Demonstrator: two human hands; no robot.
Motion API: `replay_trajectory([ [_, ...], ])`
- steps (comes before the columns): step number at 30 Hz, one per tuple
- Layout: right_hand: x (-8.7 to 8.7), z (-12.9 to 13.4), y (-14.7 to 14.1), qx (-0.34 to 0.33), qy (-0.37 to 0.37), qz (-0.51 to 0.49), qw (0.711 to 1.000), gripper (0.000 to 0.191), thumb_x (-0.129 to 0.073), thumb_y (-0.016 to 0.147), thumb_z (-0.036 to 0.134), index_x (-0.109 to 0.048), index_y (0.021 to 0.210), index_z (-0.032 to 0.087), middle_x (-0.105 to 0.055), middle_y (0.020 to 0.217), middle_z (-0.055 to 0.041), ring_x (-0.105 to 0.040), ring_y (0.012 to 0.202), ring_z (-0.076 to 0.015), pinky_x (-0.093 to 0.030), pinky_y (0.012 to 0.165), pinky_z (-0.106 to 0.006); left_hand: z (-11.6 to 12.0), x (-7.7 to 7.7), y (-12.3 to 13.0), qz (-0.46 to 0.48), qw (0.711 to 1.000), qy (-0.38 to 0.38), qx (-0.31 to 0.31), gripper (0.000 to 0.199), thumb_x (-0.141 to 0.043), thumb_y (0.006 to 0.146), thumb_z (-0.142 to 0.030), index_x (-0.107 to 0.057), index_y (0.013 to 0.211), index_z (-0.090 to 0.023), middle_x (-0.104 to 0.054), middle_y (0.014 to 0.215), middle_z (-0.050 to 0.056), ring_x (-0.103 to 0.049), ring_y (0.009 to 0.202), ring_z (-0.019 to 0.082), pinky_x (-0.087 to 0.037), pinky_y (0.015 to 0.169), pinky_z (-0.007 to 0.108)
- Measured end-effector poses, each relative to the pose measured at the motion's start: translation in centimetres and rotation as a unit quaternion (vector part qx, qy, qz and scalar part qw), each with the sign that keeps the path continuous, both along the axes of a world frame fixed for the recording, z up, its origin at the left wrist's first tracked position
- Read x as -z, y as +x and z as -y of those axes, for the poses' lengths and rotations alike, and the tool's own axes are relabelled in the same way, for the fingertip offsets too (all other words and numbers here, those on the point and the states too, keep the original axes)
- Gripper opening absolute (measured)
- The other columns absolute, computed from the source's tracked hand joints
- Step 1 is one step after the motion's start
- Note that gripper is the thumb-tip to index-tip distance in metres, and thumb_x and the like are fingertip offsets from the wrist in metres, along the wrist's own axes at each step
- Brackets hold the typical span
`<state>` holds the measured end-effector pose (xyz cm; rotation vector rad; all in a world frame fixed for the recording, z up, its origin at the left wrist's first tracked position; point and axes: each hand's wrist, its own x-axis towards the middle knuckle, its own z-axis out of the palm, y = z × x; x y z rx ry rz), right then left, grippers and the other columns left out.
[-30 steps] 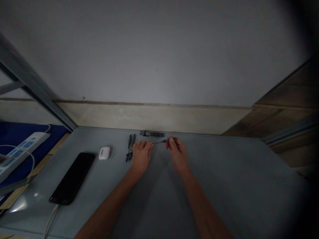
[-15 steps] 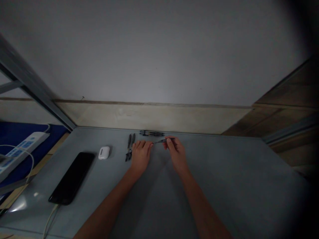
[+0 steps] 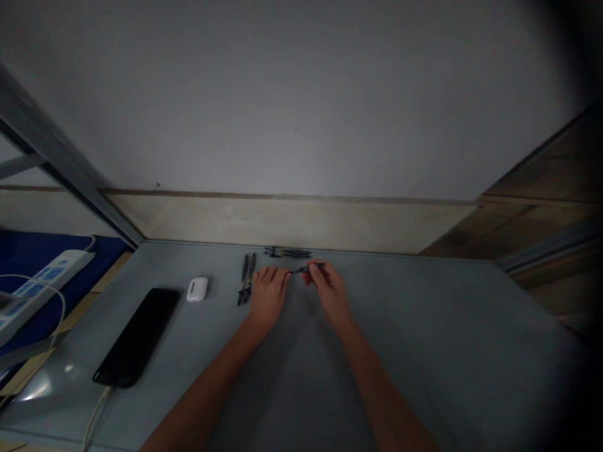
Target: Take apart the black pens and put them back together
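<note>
My right hand point(image 3: 328, 294) is closed on a dark pen point(image 3: 304, 269), whose tip points left toward my other hand. My left hand point(image 3: 268, 295) has its fingers bent together, with a small dark and reddish bit at its fingertips that is too small to make out. Just left of that hand, two dark pens point(image 3: 244, 276) lie side by side on the grey table point(image 3: 424, 351). Behind both hands, several dark pens point(image 3: 288, 252) lie lengthwise along the table's back edge.
A black phone point(image 3: 136, 337) with a white cable lies at the left, beside a white earphone case point(image 3: 196, 289). A white power strip point(image 3: 40, 289) rests on a blue surface at the far left. The wall point(image 3: 292, 223) rises behind the table.
The pen in my right hand has moved slightly left, nearer my left fingertips, and less of its thin front shows. My left hand has shifted slightly right.
</note>
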<state>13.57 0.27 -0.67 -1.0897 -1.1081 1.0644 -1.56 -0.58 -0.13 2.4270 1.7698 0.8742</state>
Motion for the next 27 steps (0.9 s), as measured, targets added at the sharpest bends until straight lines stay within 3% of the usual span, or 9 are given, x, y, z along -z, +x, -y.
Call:
replay_trajectory([
  [8, -0.2, 0.2, -0.1, -0.056, -0.015, 0.055, 0.997, 0.027, -0.063, 0.079, 0.043, -0.065, 0.093, 0.02, -0.067, 0.076, -0.0034, -0.062, 0.07, -0.017, -0.048, 0.071, -0.031, 0.6, -0.5, 0.4, -0.007, 0.998, -0.015, 0.052, 0.029, -0.038, 0.093, -0.019, -0.049, 0.12, -0.018, -0.062, 0.108, 0.008, -0.052, 0.098, 0.024, -0.035, 0.082, 0.038],
  [14, -0.2, 0.2, 0.4, -0.081, 0.0, 0.153, 0.985, 0.025, -0.061, 0.08, 0.044, -0.064, 0.077, 0.02, -0.064, 0.068, -0.0005, -0.058, 0.064, -0.0157, -0.044, 0.06, -0.027, 0.7, -0.5, 0.5, -0.022, 0.997, -0.026, 0.074, 0.026, -0.039, 0.094, -0.029, -0.048, 0.116, -0.018, -0.062, 0.107, 0.009, -0.053, 0.097, 0.024, -0.035, 0.082, 0.039],
  [19, -0.1, 0.4, 0.5, -0.069, -0.005, 0.258, 0.964, 0.045, -0.05, 0.086, 0.048, -0.054, 0.051, 0.02, -0.048, 0.046, 0.0019, -0.045, 0.047, -0.0133, -0.033, 0.049, -0.026, 0.3, 0.3, 0.5, -0.07, 0.995, -0.011, 0.075, 0.022, -0.038, 0.096, -0.031, -0.055, 0.104, -0.02, -0.063, 0.096, 0.006, -0.053, 0.092, 0.023, -0.035, 0.078, 0.037],
  [23, -0.4, 0.5, 0.2, -0.077, 0.02, 0.229, 0.97, 0.037, -0.051, 0.085, 0.049, -0.06, 0.063, 0.02, -0.053, 0.055, 0.001, -0.048, 0.052, -0.0143, -0.035, 0.051, -0.025, 0.2, 0.2, 0.4, -0.082, 0.996, -0.003, 0.044, 0.025, -0.035, 0.097, -0.03, -0.058, 0.093, -0.02, -0.062, 0.09, 0.006, -0.053, 0.089, 0.022, -0.034, 0.077, 0.036],
  [25, -0.4, 0.5, 0.1, -0.081, 0.033, 0.218, 0.972, 0.034, -0.052, 0.085, 0.049, -0.06, 0.068, 0.021, -0.055, 0.059, 0.0012, -0.049, 0.055, -0.0144, -0.035, 0.052, -0.025, 0.3, 0.0, 0.3, -0.07, 0.997, -0.006, 0.039, 0.027, -0.033, 0.097, -0.03, -0.058, 0.094, -0.019, -0.062, 0.09, 0.007, -0.053, 0.089, 0.022, -0.034, 0.078, 0.036],
  [27, -0.3, 0.5, 0.1, -0.073, 0.025, 0.233, 0.969, 0.04, -0.049, 0.086, 0.05, -0.056, 0.06, 0.02, -0.052, 0.054, 0.0016, -0.047, 0.051, -0.014, -0.034, 0.051, -0.025, 0.4, -0.3, 0.3, -0.061, 0.997, -0.006, 0.055, 0.027, -0.034, 0.097, -0.033, -0.057, 0.103, -0.02, -0.062, 0.094, 0.007, -0.052, 0.091, 0.022, -0.034, 0.079, 0.036],
])
